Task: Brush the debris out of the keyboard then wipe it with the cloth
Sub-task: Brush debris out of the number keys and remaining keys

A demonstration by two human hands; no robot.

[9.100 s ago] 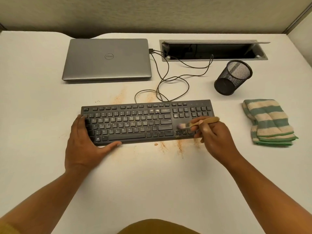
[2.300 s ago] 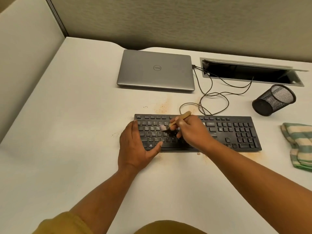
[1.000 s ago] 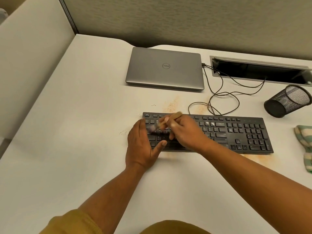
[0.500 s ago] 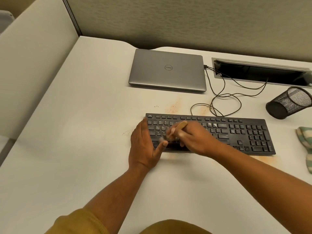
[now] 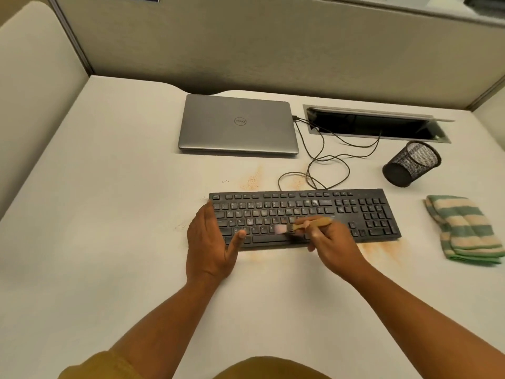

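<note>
The black keyboard [image 5: 304, 217] lies flat on the white desk [image 5: 109, 242], its long edge parallel to the desk's front. The right hand [image 5: 334, 246] pinches a small wooden-handled brush [image 5: 303, 226], blurred, with its pale bristles over the lower letter rows near the space bar. The left hand [image 5: 210, 246] lies flat with fingers together along the keyboard's left end, thumb spread onto the bottom-left keys. Orange debris [image 5: 382, 248] dusts the desk along the keyboard's front edge, heaviest below the number pad, with fainter patches just behind the back edge. The striped green-and-cream cloth [image 5: 464, 231] lies folded to the right of the keyboard, apart from it. A black mesh pen cup [image 5: 411, 164] lies tipped on its side behind the cloth. Looped cables [image 5: 325, 165] run from the keyboard's back toward a closed silver Dell laptop [image 5: 237, 125] and an open cable tray [image 5: 374, 124]. Wide bare desk lies left and in front.
</note>
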